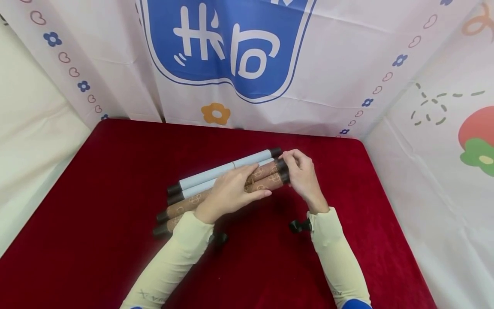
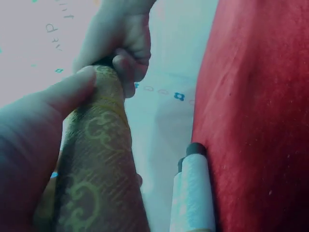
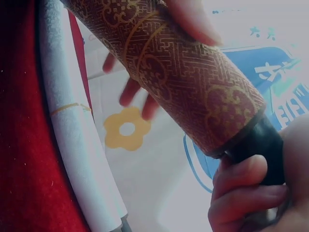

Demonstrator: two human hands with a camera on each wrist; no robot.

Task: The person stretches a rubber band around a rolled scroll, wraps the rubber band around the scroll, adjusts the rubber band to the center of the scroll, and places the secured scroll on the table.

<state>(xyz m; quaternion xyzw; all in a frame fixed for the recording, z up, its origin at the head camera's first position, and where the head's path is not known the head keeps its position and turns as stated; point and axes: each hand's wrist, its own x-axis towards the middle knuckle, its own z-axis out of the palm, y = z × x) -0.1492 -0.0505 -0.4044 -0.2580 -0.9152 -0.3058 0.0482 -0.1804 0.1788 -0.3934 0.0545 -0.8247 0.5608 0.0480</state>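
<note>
Two scrolls in brown patterned brocade with dark end knobs lie side by side at a slant, the far brown scroll (image 1: 266, 171) and the near brown scroll (image 1: 272, 182). My left hand (image 1: 229, 189) spans them from above and grips, thumb along the near side; the wrist views show brocade (image 3: 193, 82) raised off the cloth. Whether both are held equally cannot be told. At the right end, my right hand (image 1: 305, 176) curls its fingers (image 3: 241, 176) round a dark knob (image 3: 265, 145). Behind them lie a pale blue scroll (image 1: 208, 175) and another pale blue scroll (image 1: 198, 189), partly covered.
Everything stands on a table with a red cloth (image 1: 115, 171). A white printed curtain (image 1: 185, 103) hangs along its back edge, with white fabric (image 1: 432, 171) on the right side too. A thin cord (image 3: 70, 107) rings the pale blue scrolls.
</note>
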